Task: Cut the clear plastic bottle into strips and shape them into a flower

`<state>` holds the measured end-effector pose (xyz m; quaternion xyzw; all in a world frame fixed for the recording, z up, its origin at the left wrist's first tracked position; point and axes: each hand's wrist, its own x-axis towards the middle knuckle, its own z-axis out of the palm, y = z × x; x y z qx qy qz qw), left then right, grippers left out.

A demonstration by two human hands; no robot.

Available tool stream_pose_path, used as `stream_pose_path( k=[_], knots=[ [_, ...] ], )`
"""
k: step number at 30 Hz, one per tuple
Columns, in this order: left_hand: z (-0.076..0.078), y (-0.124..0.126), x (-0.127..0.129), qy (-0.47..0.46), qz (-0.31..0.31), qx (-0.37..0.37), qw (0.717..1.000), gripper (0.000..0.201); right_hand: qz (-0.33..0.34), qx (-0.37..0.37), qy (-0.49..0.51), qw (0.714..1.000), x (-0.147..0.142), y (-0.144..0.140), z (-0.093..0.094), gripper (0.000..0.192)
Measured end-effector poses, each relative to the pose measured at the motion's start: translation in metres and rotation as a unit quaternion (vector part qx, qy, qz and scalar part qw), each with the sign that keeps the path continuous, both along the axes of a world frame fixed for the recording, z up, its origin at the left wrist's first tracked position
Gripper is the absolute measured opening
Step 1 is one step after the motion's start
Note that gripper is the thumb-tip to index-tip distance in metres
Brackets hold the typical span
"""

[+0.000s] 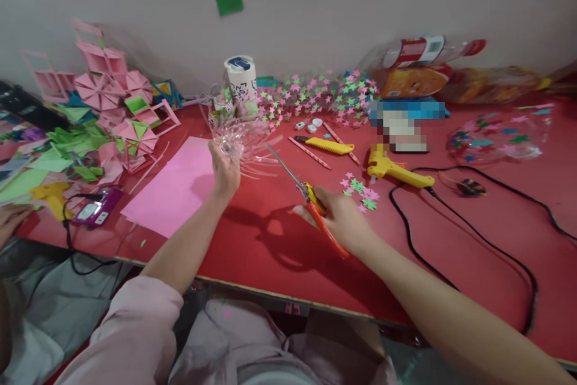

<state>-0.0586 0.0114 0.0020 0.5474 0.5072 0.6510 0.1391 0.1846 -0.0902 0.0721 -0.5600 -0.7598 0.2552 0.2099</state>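
My left hand is closed around the neck of a clear plastic bottle top, whose body is cut into thin strips that fan out to the right. In my right hand is a pair of scissors with orange and yellow handles. The blades point up and left toward the strips, apart from them as far as I can see. Pink paper sheets lie under and left of my left hand. Small pink and green paper stars are scattered beyond my right hand.
A yellow glue gun with a looping black cord lies to the right. Behind are a yellow cutter knife, a white cup, star-covered plastic and plastic bottles. Pink paper models and another person's hand are left.
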Motion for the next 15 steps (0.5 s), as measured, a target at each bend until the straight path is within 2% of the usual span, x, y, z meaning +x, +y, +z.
stream_pose_path(
  k=[6,10,13,15],
  knots=[
    [-0.009,-0.001,0.005,0.051,0.034,0.052,0.997,0.063,-0.033,0.007,-0.023,0.999,0.002,0.002,0.004,0.055],
    [-0.012,-0.002,0.005,0.043,0.039,0.052,0.997,0.060,-0.036,0.010,-0.031,0.999,0.002,0.001,0.005,0.054],
    [-0.012,-0.002,0.002,0.028,0.023,0.046,0.998,0.062,-0.034,0.018,-0.042,0.998,0.002,0.001,0.004,0.052],
    [-0.012,-0.003,-0.001,0.017,-0.013,0.019,1.000,0.065,-0.031,0.036,-0.055,0.997,0.004,0.001,0.003,0.051]
  ],
)
